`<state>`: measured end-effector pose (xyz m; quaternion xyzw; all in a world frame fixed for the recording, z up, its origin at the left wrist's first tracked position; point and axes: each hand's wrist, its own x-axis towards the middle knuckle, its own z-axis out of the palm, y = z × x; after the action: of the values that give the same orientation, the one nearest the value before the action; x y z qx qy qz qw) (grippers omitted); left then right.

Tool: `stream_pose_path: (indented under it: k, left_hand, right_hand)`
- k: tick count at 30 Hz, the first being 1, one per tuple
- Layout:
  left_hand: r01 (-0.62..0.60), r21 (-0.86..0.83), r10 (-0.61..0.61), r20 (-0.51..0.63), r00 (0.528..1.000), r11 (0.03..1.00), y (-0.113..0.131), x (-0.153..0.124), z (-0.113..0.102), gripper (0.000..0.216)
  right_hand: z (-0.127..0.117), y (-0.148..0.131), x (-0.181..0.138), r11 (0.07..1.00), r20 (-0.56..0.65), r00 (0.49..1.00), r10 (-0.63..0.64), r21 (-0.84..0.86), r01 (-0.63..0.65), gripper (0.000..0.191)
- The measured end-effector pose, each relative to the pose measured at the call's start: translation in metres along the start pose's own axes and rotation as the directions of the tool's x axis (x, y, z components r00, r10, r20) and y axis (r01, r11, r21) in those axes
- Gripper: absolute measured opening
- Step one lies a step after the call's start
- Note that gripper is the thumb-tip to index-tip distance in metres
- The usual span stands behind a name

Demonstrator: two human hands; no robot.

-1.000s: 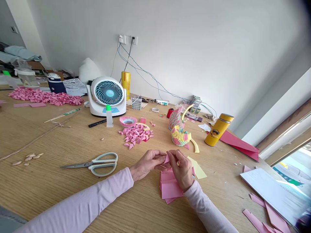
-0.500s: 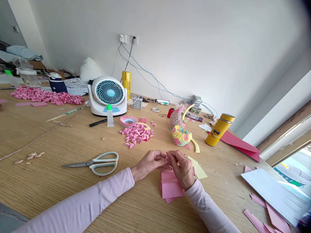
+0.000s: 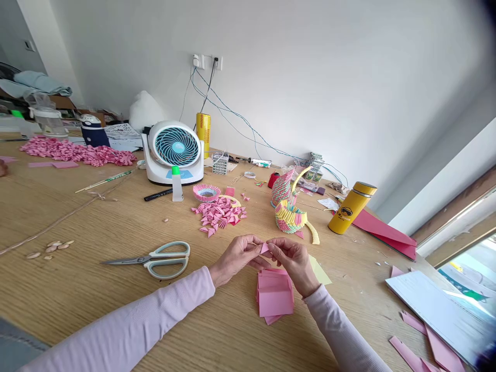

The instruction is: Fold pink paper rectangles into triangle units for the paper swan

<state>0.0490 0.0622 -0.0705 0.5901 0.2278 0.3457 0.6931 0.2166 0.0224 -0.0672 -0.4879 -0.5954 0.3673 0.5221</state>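
Observation:
A small folded piece of pink paper [image 3: 264, 248] is pinched between the fingertips of my left hand [image 3: 239, 257] and my right hand [image 3: 293, 258]. Just below lies a stack of pink paper slips [image 3: 276, 300]. Part of a yellow paper sheet [image 3: 319, 269] shows beside my right wrist. Beyond my hands is a pile of folded pink paper triangles [image 3: 219, 212]. A ruffled pink paper ring [image 3: 206, 192] sits behind that pile. Farther right stands a basket-like body of yellow, pink and green folded paper [image 3: 289, 217], with a similar pink-green piece [image 3: 282, 188] behind it.
Scissors [image 3: 166, 260] lie left of my hands. A white fan [image 3: 174, 150], a green-capped bottle [image 3: 177, 185] and a black pen [image 3: 158, 195] are at the back. A yellow flask [image 3: 352, 207] stands to the right. At the far left edge is another person's hand [image 3: 3, 168].
My right hand has turned and shifted slightly right, so the pink paper between my fingers shows more clearly. More of the pink stack is uncovered. Another person's hand has appeared at the left edge.

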Motion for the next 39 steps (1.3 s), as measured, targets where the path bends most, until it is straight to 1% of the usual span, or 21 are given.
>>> stream_pose_path:
  k: [5, 7, 11, 14, 17, 19, 21, 23, 26, 29, 32, 34, 37, 39]
  left_hand:
    - [0.039, -0.004, -0.039, -0.014, 0.999, 0.999, 0.005, 0.000, 0.002, 0.039]
    - [0.029, 0.023, -0.029, -0.025, 0.999, 0.999, 0.004, 0.001, 0.002, 0.041]
    - [-0.032, 0.064, 0.036, -0.056, 0.998, 0.997, -0.001, 0.003, 0.000, 0.040]
    - [-0.073, 0.085, 0.077, -0.049, 0.996, 0.994, -0.006, 0.005, -0.003, 0.039]
    - [-0.072, 0.122, 0.076, -0.035, 0.996, 0.990, -0.009, 0.005, -0.003, 0.038]
    - [-0.058, 0.151, 0.063, -0.026, 0.998, 0.987, -0.009, 0.006, -0.004, 0.038]
    - [-0.071, 0.221, 0.076, -0.016, 0.997, 0.973, -0.009, 0.006, -0.004, 0.036]
    - [-0.115, 0.351, 0.129, -0.018, 0.991, 0.929, -0.007, 0.006, -0.005, 0.033]
    - [-0.198, 0.539, 0.256, -0.034, 0.966, 0.819, -0.007, 0.007, -0.008, 0.030]
    - [-0.294, 0.623, 0.384, -0.010, 0.923, 0.725, -0.009, 0.007, -0.009, 0.025]
    - [-0.349, 0.658, 0.437, 0.034, 0.899, 0.667, -0.011, 0.006, -0.009, 0.021]
    - [-0.348, 0.649, 0.428, 0.038, 0.903, 0.677, -0.012, 0.006, -0.009, 0.021]
    - [-0.323, 0.601, 0.394, 0.014, 0.919, 0.731, -0.014, 0.007, -0.008, 0.024]
    - [-0.310, 0.580, 0.373, 0.011, 0.928, 0.753, -0.015, 0.007, -0.007, 0.025]
  right_hand:
    - [0.001, 0.004, 0.002, 0.998, -0.102, 0.994, -0.050, -0.043, 0.046, 0.032]
    - [0.001, 0.005, 0.003, 0.994, -0.118, 0.990, -0.077, -0.082, 0.068, 0.031]
    - [-0.003, 0.006, 0.004, 0.980, -0.084, 0.990, -0.115, -0.175, 0.099, 0.030]
    - [-0.005, 0.006, 0.005, 0.952, -0.045, 0.984, -0.175, -0.262, 0.157, 0.025]
    - [-0.006, 0.007, 0.004, 0.917, 0.002, 0.973, -0.231, -0.335, 0.218, 0.020]
    - [-0.006, 0.008, 0.004, 0.910, -0.001, 0.972, -0.234, -0.352, 0.219, 0.020]
    - [-0.005, 0.008, 0.003, 0.916, -0.021, 0.975, -0.220, -0.349, 0.199, 0.020]
    - [-0.005, 0.007, 0.002, 0.918, -0.031, 0.977, -0.213, -0.349, 0.189, 0.020]
    - [-0.006, 0.004, -0.001, 0.902, -0.004, 0.975, -0.221, -0.381, 0.203, 0.021]
    - [-0.008, 0.000, -0.007, 0.875, 0.033, 0.972, -0.234, -0.429, 0.226, 0.022]
    - [-0.008, -0.001, -0.015, 0.854, 0.024, 0.969, -0.245, -0.468, 0.228, 0.022]
    - [-0.007, -0.001, -0.020, 0.849, -0.009, 0.968, -0.250, -0.482, 0.215, 0.021]
    - [-0.007, -0.001, -0.026, 0.855, -0.057, 0.965, -0.255, -0.480, 0.197, 0.019]
    - [-0.008, -0.001, -0.029, 0.866, -0.054, 0.969, -0.240, -0.463, 0.188, 0.018]
